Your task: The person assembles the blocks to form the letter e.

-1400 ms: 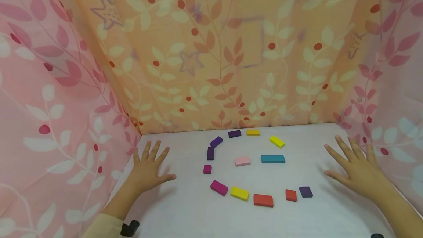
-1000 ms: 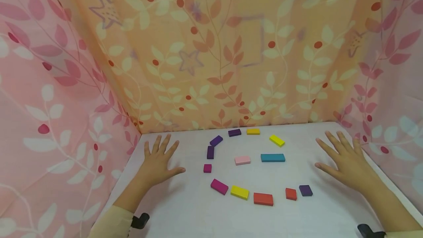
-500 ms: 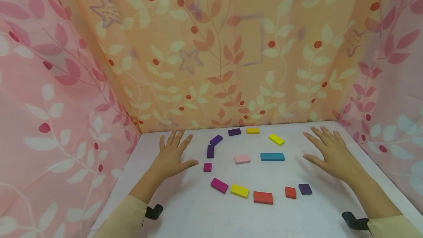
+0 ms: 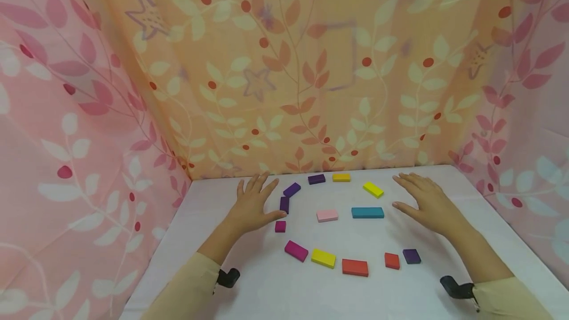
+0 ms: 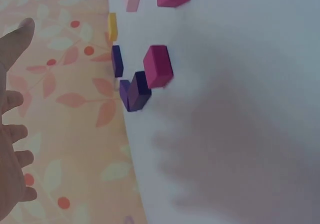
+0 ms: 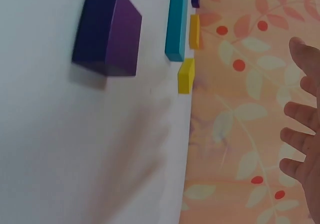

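Observation:
My left hand (image 4: pixel 252 207) hovers over the left of the table with fingers spread, its thumb tip overlapping the upright dark purple block (image 4: pixel 284 205) and close above the small magenta block (image 4: pixel 280 226). Over on the right, my right hand (image 4: pixel 428 205) is held up with its fingers spread too, holding nothing; the bright yellow block (image 4: pixel 373 189) and the long teal block (image 4: pixel 367 213) are nearest it. Both hands cast shadows on the white surface. Inside the loose ring of blocks lies a pink block (image 4: pixel 327 216) beside the teal one.
Along the front of the ring are a magenta block (image 4: pixel 296 251), a yellow block (image 4: pixel 323 258), a red block (image 4: pixel 355 267), a small red block (image 4: pixel 392 260) and a purple block (image 4: pixel 411 256). A patterned curtain (image 4: pixel 302 88) stands behind the white table (image 4: pixel 311 295).
Both hands have moved inward toward the blocks, the left one rightward and the right one leftward, fingers still spread. The blocks keep their places on the table.

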### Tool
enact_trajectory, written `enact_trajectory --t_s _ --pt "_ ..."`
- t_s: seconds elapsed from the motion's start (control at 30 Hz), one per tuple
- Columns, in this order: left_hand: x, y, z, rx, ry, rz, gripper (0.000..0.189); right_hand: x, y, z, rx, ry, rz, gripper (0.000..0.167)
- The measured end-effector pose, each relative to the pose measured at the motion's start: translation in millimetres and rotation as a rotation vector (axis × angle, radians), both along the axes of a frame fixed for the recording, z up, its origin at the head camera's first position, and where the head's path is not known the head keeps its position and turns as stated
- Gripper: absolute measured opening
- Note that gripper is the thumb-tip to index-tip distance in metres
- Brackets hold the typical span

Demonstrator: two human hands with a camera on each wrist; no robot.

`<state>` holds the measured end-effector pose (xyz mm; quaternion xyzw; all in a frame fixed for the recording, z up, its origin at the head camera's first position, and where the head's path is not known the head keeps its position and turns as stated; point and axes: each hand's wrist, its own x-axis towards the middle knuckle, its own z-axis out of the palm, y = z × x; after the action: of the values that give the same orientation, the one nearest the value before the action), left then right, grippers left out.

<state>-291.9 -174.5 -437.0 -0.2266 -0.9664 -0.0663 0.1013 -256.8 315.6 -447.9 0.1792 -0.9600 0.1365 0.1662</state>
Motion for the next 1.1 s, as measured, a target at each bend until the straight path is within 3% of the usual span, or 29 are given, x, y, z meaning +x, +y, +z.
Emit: enact_trajectory --t_s 0.2,0.37,0.93,1.1 --pt "-4.4 21.1 -4.3 0.043 -0.074 0.022 0.098 -8.8 -11 -1.4 -0.039 -0.093 -0.007 0.075" --pt "-7.5 36.2 -5.9 0.107 -0.121 0.005 0.098 -14.8 -20 -4.4 -0.081 -0.151 -0.009 0.078" --pt "-23.2 81.4 -18.9 0.231 -0.265 -0.117 0.093 -33.7 -49 -15.6 -0.137 -0.242 0.008 0.056" --pt "-24.9 93.2 -27.2 0.277 -0.34 -0.103 0.088 -36.9 -58 -21.2 -0.152 -0.251 0.031 0.052"
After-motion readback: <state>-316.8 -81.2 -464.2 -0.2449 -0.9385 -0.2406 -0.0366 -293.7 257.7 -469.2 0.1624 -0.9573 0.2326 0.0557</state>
